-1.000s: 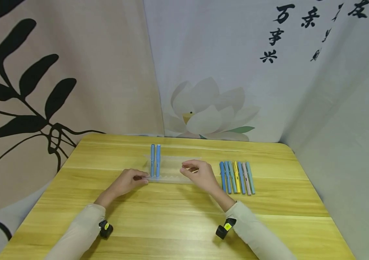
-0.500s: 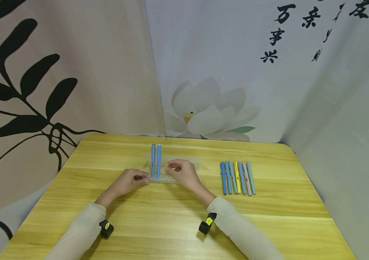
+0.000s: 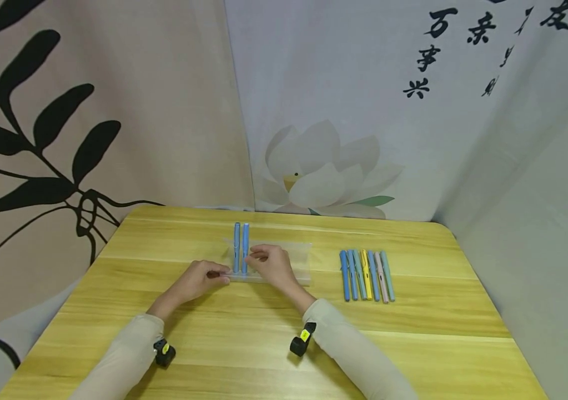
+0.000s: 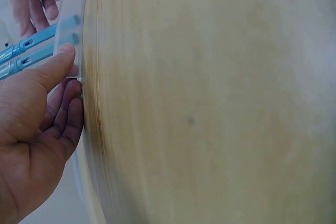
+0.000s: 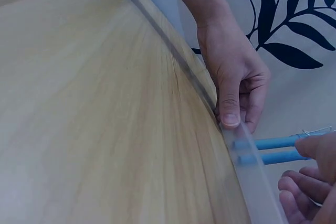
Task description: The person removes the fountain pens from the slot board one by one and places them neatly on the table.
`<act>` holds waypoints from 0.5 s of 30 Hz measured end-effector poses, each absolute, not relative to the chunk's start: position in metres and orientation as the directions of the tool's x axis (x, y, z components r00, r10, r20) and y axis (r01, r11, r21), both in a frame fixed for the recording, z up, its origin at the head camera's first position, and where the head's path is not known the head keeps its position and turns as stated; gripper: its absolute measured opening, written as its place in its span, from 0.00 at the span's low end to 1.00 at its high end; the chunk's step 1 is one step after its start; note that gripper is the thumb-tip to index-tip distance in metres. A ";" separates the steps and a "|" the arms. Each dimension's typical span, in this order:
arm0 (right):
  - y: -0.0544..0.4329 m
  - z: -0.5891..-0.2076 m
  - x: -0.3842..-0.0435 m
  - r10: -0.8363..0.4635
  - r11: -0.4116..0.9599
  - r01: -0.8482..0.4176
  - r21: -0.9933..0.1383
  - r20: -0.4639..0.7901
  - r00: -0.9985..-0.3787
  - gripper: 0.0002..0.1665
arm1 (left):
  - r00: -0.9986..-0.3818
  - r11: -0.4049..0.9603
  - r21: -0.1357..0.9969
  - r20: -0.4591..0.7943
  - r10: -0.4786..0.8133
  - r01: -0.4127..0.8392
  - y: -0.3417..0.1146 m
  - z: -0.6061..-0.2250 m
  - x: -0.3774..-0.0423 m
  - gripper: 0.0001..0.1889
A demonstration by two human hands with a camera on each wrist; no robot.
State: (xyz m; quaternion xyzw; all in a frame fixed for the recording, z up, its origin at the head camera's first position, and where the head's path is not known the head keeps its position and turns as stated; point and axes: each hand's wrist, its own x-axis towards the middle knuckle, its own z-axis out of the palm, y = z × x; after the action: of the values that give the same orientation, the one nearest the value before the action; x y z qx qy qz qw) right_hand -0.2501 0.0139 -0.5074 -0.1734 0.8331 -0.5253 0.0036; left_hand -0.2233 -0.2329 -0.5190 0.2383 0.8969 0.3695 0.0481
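A clear plastic pen holder (image 3: 291, 272) lies on the table, its transparent front strip (image 5: 252, 182) showing in the right wrist view. Two blue pens stand side by side in its left part: a left pen (image 3: 236, 244) and a right pen (image 3: 246, 236), their lower ends behind the strip. My left hand (image 3: 201, 280) grips the holder's left end, thumb (image 4: 63, 56) on the front and the other fingers curled below. Beside the right pen is my right hand (image 3: 274, 265), fingertips right at it. Its fingers (image 5: 299, 187) are loosely bent and spread apart.
Several capped pens in blue, green, yellow and pale pink, among them a yellow pen (image 3: 366, 275), lie in a row right of the holder. The wooden table (image 3: 244, 344) ends at the back against a printed curtain (image 3: 343, 100).
My right hand has moved left along the holder, from its right part to the right blue pen. My left hand has kept its grip on the holder's left end.
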 end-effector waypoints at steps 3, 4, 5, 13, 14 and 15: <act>0.012 -0.508 -0.251 -0.288 0.391 -0.280 -0.877 0.172 -0.942 0.19 | -0.882 0.617 0.682 0.092 0.461 0.393 -0.232 -0.518 -0.223 0.15; 0.011 -0.509 -0.251 -0.288 0.390 -0.279 -0.878 0.171 -0.942 0.18 | -0.884 0.618 0.683 0.090 0.458 0.389 -0.231 -0.517 -0.222 0.15; 0.011 -0.509 -0.251 -0.287 0.389 -0.278 -0.878 0.171 -0.942 0.18 | -0.886 0.620 0.683 0.089 0.455 0.387 -0.231 -0.517 -0.222 0.15; 0.006 -0.511 -0.249 -0.283 0.414 -0.289 -0.863 0.180 -0.942 0.15 | -0.883 0.623 0.681 0.075 0.463 0.385 -0.231 -0.518 -0.223 0.15; 0.006 -0.511 -0.249 -0.283 0.414 -0.288 -0.864 0.179 -0.942 0.14 | -0.883 0.622 0.683 0.074 0.463 0.383 -0.231 -0.518 -0.223 0.15; 0.006 -0.511 -0.248 -0.283 0.412 -0.288 -0.865 0.179 -0.942 0.13 | -0.884 0.622 0.685 0.073 0.461 0.381 -0.231 -0.518 -0.223 0.15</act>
State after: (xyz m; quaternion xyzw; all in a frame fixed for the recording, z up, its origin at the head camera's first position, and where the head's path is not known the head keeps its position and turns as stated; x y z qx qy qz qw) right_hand -0.2484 0.0057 -0.5108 -0.1699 0.8402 -0.5149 -0.0022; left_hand -0.2227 -0.2311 -0.5180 0.2342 0.8988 0.3666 0.0546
